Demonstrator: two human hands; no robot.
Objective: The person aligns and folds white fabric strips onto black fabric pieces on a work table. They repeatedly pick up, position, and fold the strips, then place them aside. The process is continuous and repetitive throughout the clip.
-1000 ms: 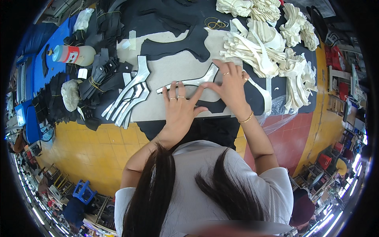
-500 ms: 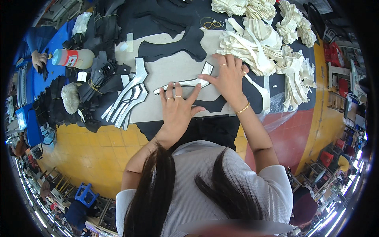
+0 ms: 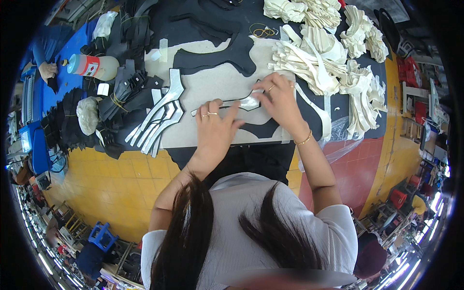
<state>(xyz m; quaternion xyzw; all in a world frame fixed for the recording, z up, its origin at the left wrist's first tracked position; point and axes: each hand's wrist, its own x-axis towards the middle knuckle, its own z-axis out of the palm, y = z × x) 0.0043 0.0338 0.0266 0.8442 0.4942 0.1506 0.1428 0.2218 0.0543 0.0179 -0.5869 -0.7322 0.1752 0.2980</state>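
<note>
A shiny silver-white curved piece with a black edge [image 3: 249, 103] lies on the grey board [image 3: 203, 89]. My left hand [image 3: 213, 128] rests over its narrow left end, fingers down and thumb held apart. At the wider right end is my right hand [image 3: 282, 104], its fingers bent and thumb spread from the index finger; it covers the tip of the piece. Just below lies a black cut piece [image 3: 261, 129], partly hidden by my hands. Above, a larger black curved piece [image 3: 212, 59] lies flat. Left of my left hand is an overlapping stack of similar silver-white pieces [image 3: 166, 108].
Cream fabric bundles [image 3: 309, 63] fill the table's right side. Dark tied bundles [image 3: 118, 89] and a bottle with a red label [image 3: 94, 66] are at left. A rubber band loop [image 3: 263, 31] lies at the back. Another person's hand [image 3: 48, 71] shows far left.
My right hand has drawn its fingers in and lifted slightly at the wide end. My left hand's fingers have come closer together. The silver-white piece stays nearly in place.
</note>
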